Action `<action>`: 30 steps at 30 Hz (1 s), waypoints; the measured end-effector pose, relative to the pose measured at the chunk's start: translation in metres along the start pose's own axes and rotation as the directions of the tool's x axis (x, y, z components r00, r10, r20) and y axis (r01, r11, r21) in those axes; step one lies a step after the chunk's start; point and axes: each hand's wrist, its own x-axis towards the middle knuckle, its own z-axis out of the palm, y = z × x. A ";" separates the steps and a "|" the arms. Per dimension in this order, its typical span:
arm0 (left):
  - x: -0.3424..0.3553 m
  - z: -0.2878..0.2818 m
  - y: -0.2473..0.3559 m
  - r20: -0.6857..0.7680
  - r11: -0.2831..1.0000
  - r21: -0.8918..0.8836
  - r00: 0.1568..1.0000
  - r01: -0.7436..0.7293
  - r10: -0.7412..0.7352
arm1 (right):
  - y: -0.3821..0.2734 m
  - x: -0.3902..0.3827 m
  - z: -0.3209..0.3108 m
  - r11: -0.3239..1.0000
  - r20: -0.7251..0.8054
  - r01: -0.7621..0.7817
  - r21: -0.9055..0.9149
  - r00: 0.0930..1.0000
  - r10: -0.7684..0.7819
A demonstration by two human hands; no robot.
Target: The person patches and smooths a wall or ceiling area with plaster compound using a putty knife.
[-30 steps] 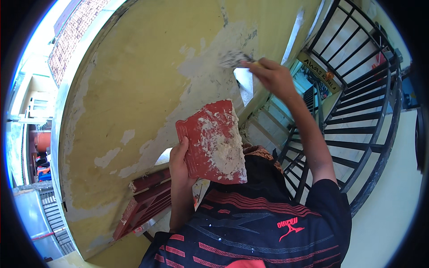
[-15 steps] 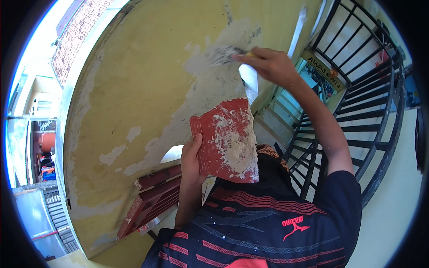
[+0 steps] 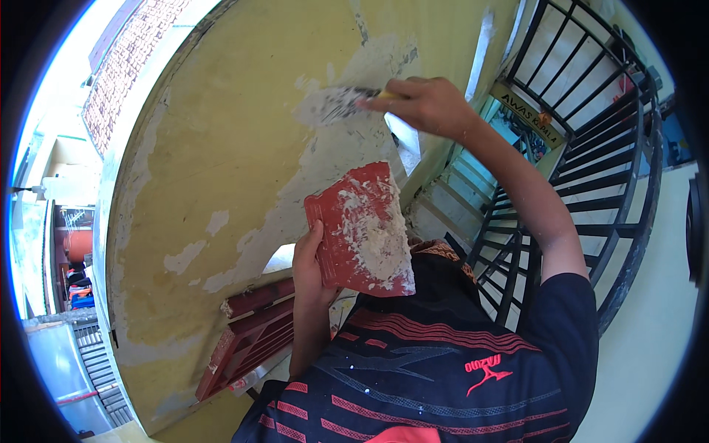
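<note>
My left hand (image 3: 308,262) grips the left edge of a flat, chipped red plastic board (image 3: 334,247), thumb over its face. Pale, lumpy putty (image 3: 380,244) is heaped toward the board's right side and smeared across it. Farther up, my right hand (image 3: 432,109) is closed around the short yellowish handle of a putty knife (image 3: 343,103). The knife's putty-streaked blade lies against the yellow wall (image 3: 214,140), over a greyish-white patch (image 3: 325,151) of filler; motion blurs it slightly. Most of the handle is hidden by my fingers.
A dark red slatted wooden frame (image 3: 247,351) leans below the wall at lower left. On the right, a black metal railing (image 3: 628,229) curves beside steps (image 3: 454,196), with a lettered board (image 3: 526,114) above them. Narrow bright openings (image 3: 405,140) pierce the wall.
My right hand has moved the putty knife left and slightly down across the filler patch. The red board in my left hand has shifted a little left.
</note>
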 end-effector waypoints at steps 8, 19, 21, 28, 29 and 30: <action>-0.001 -0.008 -0.007 -0.035 0.999 -0.043 0.999 -0.025 0.024 | 0.054 -0.054 -0.011 0.994 -0.047 -0.048 -0.097 0.998 0.044; 0.002 -0.009 -0.008 -0.016 0.999 -0.047 1.000 0.014 -0.015 | 0.028 0.015 -0.005 0.986 0.027 0.136 -0.096 0.991 -0.134; -0.001 -0.010 -0.009 -0.021 0.999 -0.039 1.000 -0.007 0.006 | 0.063 -0.004 -0.007 0.987 -0.023 0.141 -0.080 0.989 -0.143; -0.001 -0.014 -0.011 -0.044 1.000 0.004 0.999 -0.012 0.012 | 0.056 0.000 -0.052 0.923 0.035 0.279 -0.263 0.959 -0.280; -0.001 -0.010 -0.010 -0.081 1.000 -0.002 0.997 -0.022 0.022 | 0.041 0.009 -0.051 0.928 -0.001 0.315 -0.197 0.947 -0.321; 0.000 -0.010 -0.010 -0.078 1.000 -0.002 0.997 -0.019 0.019 | 0.026 0.018 -0.049 0.923 -0.005 0.342 -0.176 0.938 -0.348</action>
